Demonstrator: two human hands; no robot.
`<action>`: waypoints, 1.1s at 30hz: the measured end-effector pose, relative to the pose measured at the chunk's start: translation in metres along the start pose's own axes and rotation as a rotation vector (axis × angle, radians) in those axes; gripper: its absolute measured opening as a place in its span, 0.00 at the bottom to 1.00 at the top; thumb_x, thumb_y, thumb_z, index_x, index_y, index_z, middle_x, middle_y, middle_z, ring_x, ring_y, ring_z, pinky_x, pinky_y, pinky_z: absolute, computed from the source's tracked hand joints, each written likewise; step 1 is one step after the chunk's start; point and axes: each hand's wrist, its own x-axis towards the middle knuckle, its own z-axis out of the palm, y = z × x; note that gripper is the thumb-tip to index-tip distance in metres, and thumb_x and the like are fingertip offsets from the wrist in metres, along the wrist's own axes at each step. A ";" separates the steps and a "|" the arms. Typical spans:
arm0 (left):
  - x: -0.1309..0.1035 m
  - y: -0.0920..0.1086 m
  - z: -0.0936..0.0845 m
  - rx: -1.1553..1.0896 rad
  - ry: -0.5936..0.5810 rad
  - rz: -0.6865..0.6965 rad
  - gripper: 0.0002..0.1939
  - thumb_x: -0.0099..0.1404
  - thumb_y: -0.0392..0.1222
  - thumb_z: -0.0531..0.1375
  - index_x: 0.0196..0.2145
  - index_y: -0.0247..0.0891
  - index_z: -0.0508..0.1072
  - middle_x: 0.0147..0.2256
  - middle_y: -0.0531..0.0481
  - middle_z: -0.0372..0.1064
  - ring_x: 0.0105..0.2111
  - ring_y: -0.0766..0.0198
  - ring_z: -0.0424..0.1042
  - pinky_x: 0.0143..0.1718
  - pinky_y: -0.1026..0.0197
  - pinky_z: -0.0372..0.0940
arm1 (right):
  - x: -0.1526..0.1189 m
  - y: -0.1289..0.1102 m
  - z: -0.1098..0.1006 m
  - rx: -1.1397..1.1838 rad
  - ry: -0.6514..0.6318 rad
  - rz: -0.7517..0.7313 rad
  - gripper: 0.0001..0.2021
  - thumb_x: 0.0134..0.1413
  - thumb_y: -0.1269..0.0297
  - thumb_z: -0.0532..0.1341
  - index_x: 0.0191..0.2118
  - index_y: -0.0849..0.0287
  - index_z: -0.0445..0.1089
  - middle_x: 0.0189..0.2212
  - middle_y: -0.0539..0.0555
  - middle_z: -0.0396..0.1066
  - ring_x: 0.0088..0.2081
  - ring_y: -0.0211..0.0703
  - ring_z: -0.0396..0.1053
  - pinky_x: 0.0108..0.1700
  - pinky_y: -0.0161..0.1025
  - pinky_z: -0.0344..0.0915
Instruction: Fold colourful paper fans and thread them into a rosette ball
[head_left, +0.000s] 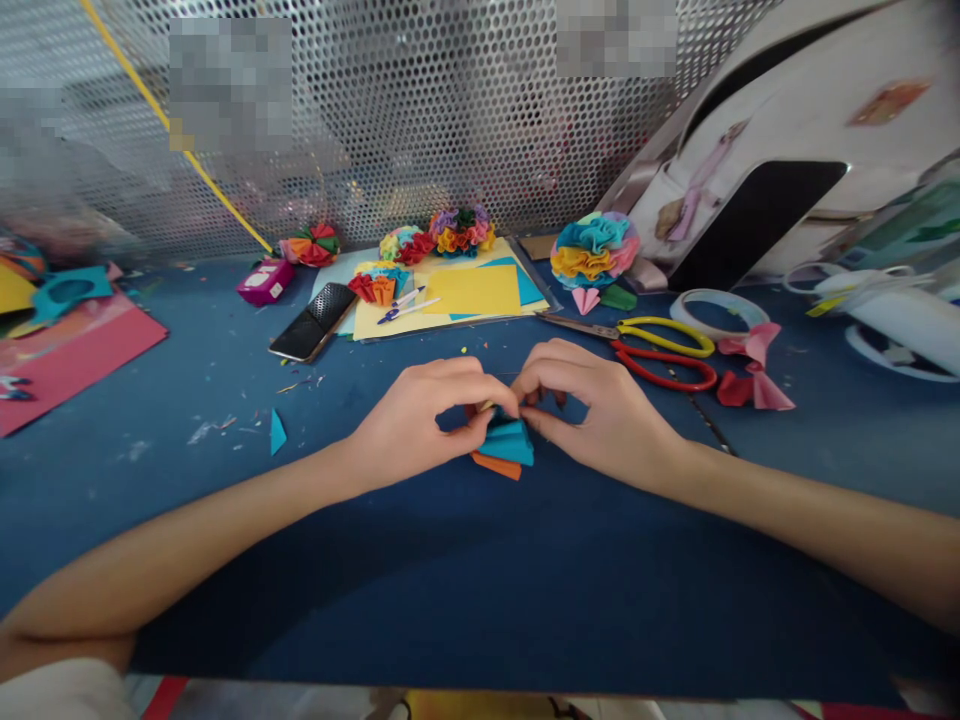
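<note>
In the middle of the head view, a small piece of folded blue and orange paper (507,444) is held up just over the blue table. My left hand (427,415) pinches its upper left part between thumb and fingertips. The thumb and index finger of my right hand (600,410) are closed on its upper right edge, almost touching the left fingertips. Some of the paper is hidden behind my fingers. Beyond my right hand lie scissors (664,372) with one yellow and one red handle. A small blue paper scrap (277,432) lies left of my left hand.
Several colourful paper flowers (592,250), yellow sheets (480,290), pens (409,307), a phone (313,322) and a purple box (265,281) lie toward the perforated metal screen (420,100). A tape roll (720,312), pink paper bow (756,370), second phone (757,220) and white bag (810,100) are right.
</note>
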 end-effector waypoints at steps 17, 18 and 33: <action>0.001 0.002 -0.001 -0.178 -0.005 -0.200 0.07 0.64 0.30 0.66 0.32 0.37 0.72 0.29 0.56 0.70 0.29 0.69 0.69 0.33 0.67 0.63 | -0.001 -0.004 0.000 -0.037 -0.014 -0.067 0.07 0.62 0.75 0.63 0.35 0.55 0.69 0.30 0.51 0.70 0.34 0.43 0.66 0.35 0.39 0.65; 0.002 0.002 -0.001 -0.191 0.002 -0.212 0.07 0.64 0.30 0.65 0.33 0.38 0.72 0.29 0.56 0.69 0.29 0.69 0.68 0.32 0.67 0.62 | -0.001 -0.004 0.000 -0.043 -0.011 -0.073 0.07 0.62 0.75 0.63 0.35 0.55 0.69 0.30 0.51 0.70 0.34 0.43 0.66 0.35 0.39 0.65; 0.000 0.001 0.004 -0.270 0.066 -0.180 0.07 0.67 0.29 0.60 0.42 0.37 0.72 0.33 0.52 0.72 0.32 0.67 0.71 0.33 0.65 0.66 | -0.001 -0.004 0.000 0.002 -0.006 0.003 0.07 0.61 0.75 0.63 0.34 0.55 0.68 0.30 0.50 0.69 0.34 0.41 0.67 0.35 0.38 0.65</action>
